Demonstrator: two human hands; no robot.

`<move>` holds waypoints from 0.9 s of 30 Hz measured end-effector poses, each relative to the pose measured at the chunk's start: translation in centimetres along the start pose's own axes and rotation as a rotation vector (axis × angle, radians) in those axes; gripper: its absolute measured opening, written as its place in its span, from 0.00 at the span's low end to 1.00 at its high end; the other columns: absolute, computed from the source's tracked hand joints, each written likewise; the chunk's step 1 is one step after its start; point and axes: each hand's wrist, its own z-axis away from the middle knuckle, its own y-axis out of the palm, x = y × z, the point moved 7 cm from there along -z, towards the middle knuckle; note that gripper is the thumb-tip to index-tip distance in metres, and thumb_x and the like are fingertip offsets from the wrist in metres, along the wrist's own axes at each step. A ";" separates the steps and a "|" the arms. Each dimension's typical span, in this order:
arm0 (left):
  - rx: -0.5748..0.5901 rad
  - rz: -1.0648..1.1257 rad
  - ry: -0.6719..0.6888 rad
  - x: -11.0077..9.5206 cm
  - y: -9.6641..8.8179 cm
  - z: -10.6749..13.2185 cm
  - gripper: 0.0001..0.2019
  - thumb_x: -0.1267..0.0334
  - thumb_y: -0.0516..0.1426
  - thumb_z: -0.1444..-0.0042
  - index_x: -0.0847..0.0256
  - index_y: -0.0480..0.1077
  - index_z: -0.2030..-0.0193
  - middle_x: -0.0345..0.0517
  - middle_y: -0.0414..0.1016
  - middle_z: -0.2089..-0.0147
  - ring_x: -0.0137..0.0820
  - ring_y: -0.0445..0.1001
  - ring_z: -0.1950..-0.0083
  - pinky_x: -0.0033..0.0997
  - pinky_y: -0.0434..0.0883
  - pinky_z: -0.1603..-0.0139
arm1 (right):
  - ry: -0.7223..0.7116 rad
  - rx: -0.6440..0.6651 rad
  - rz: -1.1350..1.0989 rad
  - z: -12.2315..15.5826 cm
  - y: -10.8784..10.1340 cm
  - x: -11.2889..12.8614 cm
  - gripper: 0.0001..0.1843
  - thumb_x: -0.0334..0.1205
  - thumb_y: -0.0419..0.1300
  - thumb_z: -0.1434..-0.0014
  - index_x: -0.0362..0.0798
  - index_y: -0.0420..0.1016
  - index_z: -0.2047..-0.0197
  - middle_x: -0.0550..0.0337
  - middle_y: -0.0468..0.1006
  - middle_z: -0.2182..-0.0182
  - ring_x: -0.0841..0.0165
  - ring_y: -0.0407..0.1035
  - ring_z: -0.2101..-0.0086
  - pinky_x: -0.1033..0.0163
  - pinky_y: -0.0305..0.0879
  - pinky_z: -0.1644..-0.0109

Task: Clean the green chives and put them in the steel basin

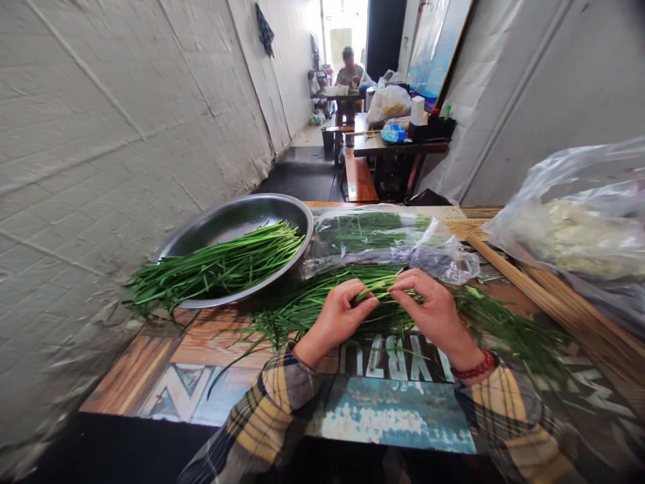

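Note:
My left hand is closed around a few stalks of garlic chives, whose pale ends point to the right. Opposite it, my right hand pinches those pale ends between thumb and fingers. Loose garlic chives lie on the table under and behind both hands. To the left, a metal basin holds a thick bunch of chives, with leaves hanging over its rim. Green scraps are spread to the right of my right hand.
A clear plastic bag of greens lies behind my hands on the patterned table. Wooden skewers and a bag of pale food are at right. Farther back, a person sits beyond another table.

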 end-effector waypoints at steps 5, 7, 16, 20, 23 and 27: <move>0.025 -0.051 0.025 0.5 0.4 0.0 0.13 0.62 0.56 0.43 0.63 0.65 0.78 0.38 0.61 0.76 0.27 0.61 0.70 0.28 0.57 0.68 | 0.316 -0.216 -0.396 0.3 -1.6 -3.5 0.10 0.48 0.57 0.39 0.50 0.69 0.67 0.61 0.70 0.70 0.67 0.65 0.67 0.61 0.64 0.62; 0.005 -0.047 0.010 0.7 0.2 0.0 0.13 0.63 0.56 0.43 0.63 0.65 0.78 0.38 0.62 0.75 0.27 0.61 0.70 0.28 0.57 0.67 | 0.344 -0.270 -0.492 0.2 -2.9 -4.3 0.11 0.49 0.56 0.39 0.51 0.67 0.67 0.61 0.68 0.71 0.67 0.64 0.69 0.61 0.63 0.63; -0.177 -0.029 -0.090 1.0 -1.7 0.1 0.13 0.58 0.51 0.39 0.61 0.60 0.73 0.37 0.58 0.73 0.27 0.58 0.69 0.27 0.58 0.66 | 0.101 0.055 -0.034 -0.8 -3.4 -2.0 0.06 0.42 0.58 0.40 0.50 0.72 0.66 0.58 0.74 0.66 0.64 0.68 0.63 0.57 0.63 0.56; -0.246 0.013 -0.070 1.3 -2.5 0.1 0.15 0.57 0.48 0.37 0.60 0.61 0.74 0.39 0.59 0.71 0.28 0.60 0.67 0.28 0.60 0.64 | -0.008 0.129 0.318 -0.6 -2.6 -2.6 0.07 0.41 0.58 0.39 0.51 0.75 0.68 0.58 0.77 0.66 0.63 0.70 0.62 0.55 0.63 0.54; -0.260 0.070 -0.026 1.2 -2.7 0.1 0.15 0.57 0.48 0.36 0.61 0.62 0.73 0.41 0.63 0.69 0.29 0.62 0.65 0.28 0.61 0.62 | -0.047 0.206 0.445 -0.2 -1.9 -3.2 0.06 0.43 0.61 0.41 0.52 0.77 0.68 0.58 0.78 0.64 0.62 0.70 0.62 0.54 0.62 0.55; -0.233 0.208 -0.063 1.6 -2.2 0.1 0.14 0.55 0.48 0.36 0.61 0.66 0.68 0.41 0.67 0.70 0.28 0.65 0.67 0.28 0.63 0.61 | -0.046 0.205 0.530 -0.1 -1.8 -3.2 0.06 0.42 0.60 0.40 0.52 0.76 0.67 0.58 0.79 0.63 0.61 0.69 0.60 0.53 0.60 0.54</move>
